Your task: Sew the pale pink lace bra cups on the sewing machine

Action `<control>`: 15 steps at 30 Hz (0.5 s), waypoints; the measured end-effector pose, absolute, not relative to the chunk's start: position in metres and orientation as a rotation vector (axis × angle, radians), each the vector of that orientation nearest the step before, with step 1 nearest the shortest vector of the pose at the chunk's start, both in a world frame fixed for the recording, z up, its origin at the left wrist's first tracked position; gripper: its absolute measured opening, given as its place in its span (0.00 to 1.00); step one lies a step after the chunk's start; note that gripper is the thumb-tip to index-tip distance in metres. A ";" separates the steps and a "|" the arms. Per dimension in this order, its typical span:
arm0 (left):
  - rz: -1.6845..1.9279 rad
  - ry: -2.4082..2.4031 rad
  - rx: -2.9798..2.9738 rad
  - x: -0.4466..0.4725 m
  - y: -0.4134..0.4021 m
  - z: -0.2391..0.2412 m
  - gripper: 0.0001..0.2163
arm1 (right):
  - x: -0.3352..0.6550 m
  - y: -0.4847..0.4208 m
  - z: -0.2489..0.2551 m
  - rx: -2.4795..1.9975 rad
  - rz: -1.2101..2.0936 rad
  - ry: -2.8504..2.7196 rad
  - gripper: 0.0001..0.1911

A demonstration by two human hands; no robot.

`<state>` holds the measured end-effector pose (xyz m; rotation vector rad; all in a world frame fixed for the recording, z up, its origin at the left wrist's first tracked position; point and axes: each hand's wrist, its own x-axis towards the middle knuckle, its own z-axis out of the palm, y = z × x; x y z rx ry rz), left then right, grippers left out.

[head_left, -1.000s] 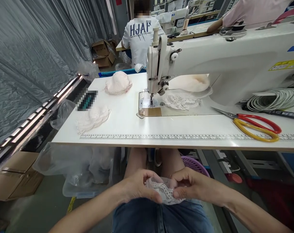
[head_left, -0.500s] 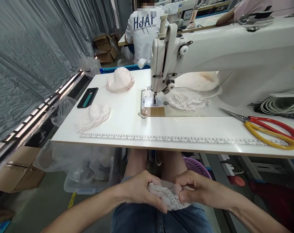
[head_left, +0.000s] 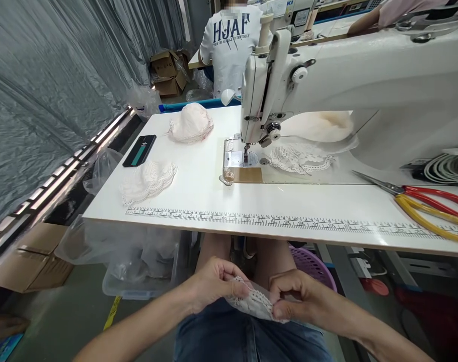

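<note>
Low over my lap, below the table edge, both hands pinch one small white lace-trimmed fabric piece (head_left: 253, 303). My left hand (head_left: 213, 283) grips its left end with curled fingers. My right hand (head_left: 295, 296) pinches its right end. The white sewing machine (head_left: 350, 75) stands on the white table (head_left: 289, 198) above, its needle plate (head_left: 239, 160) bare.
On the table lie a pile of lace pieces (head_left: 147, 181), a phone (head_left: 139, 150), a pink cup-shaped stack (head_left: 192, 123), more lace (head_left: 301, 161) under the machine arm, and red and yellow scissors (head_left: 429, 201). A clear bin (head_left: 138, 261) sits under the table at left. A person in a white shirt (head_left: 231, 40) works beyond.
The view has tilted a little, shifting the table rightward. My fingers have shifted along the lace piece, which stays in my lap between both hands.
</note>
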<state>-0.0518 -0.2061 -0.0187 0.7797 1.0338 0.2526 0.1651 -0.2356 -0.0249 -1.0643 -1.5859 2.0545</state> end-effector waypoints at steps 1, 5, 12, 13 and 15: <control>0.248 1.037 0.777 -0.052 -0.206 -0.018 0.18 | 0.166 -0.236 -0.025 -1.065 2.068 -1.594 0.16; 0.194 0.988 0.817 -0.050 -0.207 -0.016 0.20 | 0.165 -0.238 -0.021 -1.095 2.056 -1.635 0.16; 0.190 0.986 0.797 -0.049 -0.208 -0.010 0.21 | 0.162 -0.246 -0.023 -1.123 2.067 -1.664 0.18; 0.182 0.970 0.784 -0.049 -0.208 -0.009 0.21 | 0.163 -0.247 -0.024 -1.084 2.124 -1.638 0.18; 0.160 0.941 0.765 -0.049 -0.207 -0.009 0.20 | 0.165 -0.248 -0.025 -1.024 2.209 -1.570 0.18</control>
